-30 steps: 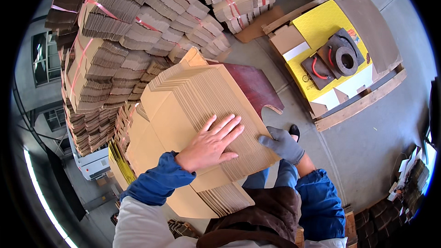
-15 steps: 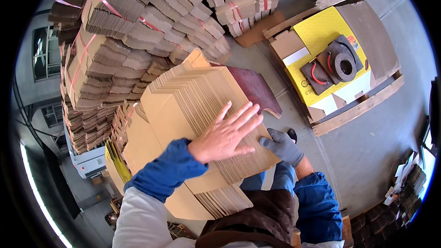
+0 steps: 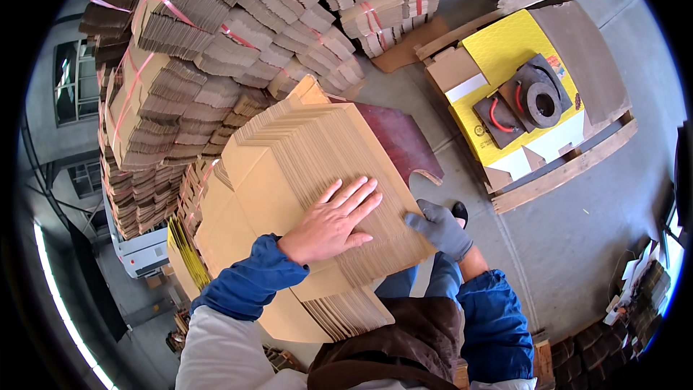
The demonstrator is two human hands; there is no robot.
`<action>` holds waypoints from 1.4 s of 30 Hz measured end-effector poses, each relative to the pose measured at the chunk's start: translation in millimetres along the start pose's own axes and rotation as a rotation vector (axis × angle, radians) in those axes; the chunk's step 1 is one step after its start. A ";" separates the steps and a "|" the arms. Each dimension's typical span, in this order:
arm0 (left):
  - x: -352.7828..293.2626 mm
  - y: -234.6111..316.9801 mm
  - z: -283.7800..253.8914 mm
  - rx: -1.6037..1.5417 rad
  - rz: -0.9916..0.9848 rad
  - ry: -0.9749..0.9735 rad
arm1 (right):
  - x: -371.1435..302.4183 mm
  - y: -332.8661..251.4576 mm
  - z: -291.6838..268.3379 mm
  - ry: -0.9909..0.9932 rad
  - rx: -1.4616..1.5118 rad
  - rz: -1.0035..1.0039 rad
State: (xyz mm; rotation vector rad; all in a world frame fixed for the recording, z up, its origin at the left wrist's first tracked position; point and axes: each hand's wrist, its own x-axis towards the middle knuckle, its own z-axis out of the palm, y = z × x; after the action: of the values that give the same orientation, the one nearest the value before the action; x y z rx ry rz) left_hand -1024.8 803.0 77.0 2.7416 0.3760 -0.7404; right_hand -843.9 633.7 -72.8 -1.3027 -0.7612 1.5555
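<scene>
The left hand [image 3: 330, 224] has come down, spread flat on cardboard [image 3: 256, 209] above a red board [image 3: 404, 137]. It lies fanned, not squared. The right hand [image 3: 442, 231] meets its edge; I cannot tell its grip.

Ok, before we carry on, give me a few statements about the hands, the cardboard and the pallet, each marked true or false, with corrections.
1. The left hand lies palm-down on the fanned cardboard sheets. True.
2. The left hand wears a grey glove. False: it is bare; the right hand wears the glove.
3. The right hand holds the sheets' right-hand edge. True.
4. Yellow cardboard lies directly on the floor. False: it is on the load of a wooden pallet.
5. Pinkish-red straps run around some bundled cardboard stacks. True.
</scene>
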 end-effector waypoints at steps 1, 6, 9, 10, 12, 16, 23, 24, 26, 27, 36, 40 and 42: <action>-1.8 -1.0 1.3 -0.012 -0.004 0.000 | 1.7 -1.4 -0.1 -0.002 -0.006 -0.001; -13.5 -2.9 7.8 -0.011 -0.016 0.004 | 0.2 -5.0 1.9 0.010 0.028 -0.026; -25.5 -3.3 8.7 0.009 -0.026 0.010 | 0.7 -9.3 -1.1 -0.008 -0.013 0.006; -28.1 -3.5 11.0 0.001 -0.028 0.021 | 0.7 -10.8 -2.8 -0.017 -0.040 0.026; -35.0 -3.7 12.2 -0.006 -0.037 0.029 | 2.2 -10.7 0.0 -0.008 0.007 0.015; -51.7 -3.3 18.6 -0.039 -0.056 0.032 | 1.4 -16.5 -1.7 -0.012 -0.026 0.056; -34.9 5.7 0.7 -0.049 -0.042 0.120 | 0.3 -8.8 -2.4 0.001 0.035 0.054; -29.3 1.6 4.0 -0.045 -0.038 0.125 | 0.7 -11.4 -1.0 -0.001 0.040 0.038; -16.7 -8.2 14.5 -0.036 -0.020 0.146 | 0.0 -20.9 -0.1 0.007 0.038 0.039; -20.2 -9.6 16.3 -0.044 -0.032 0.138 | -0.8 -26.4 2.5 0.010 0.037 0.057; -59.4 -8.8 20.7 -0.014 -0.088 0.059 | -2.6 -21.8 0.4 -0.003 0.034 0.062; -61.4 -3.4 18.2 0.009 -0.119 0.051 | 0.2 -14.4 -4.9 -0.007 0.025 0.061; -49.8 1.8 13.6 0.009 -0.143 0.072 | 0.1 -13.5 -5.5 0.005 0.049 0.052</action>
State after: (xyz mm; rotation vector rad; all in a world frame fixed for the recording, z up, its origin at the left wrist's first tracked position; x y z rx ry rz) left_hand -1071.9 788.1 92.0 2.7779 0.5912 -0.6797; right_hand -835.1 638.2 -62.2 -1.2989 -0.6871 1.6022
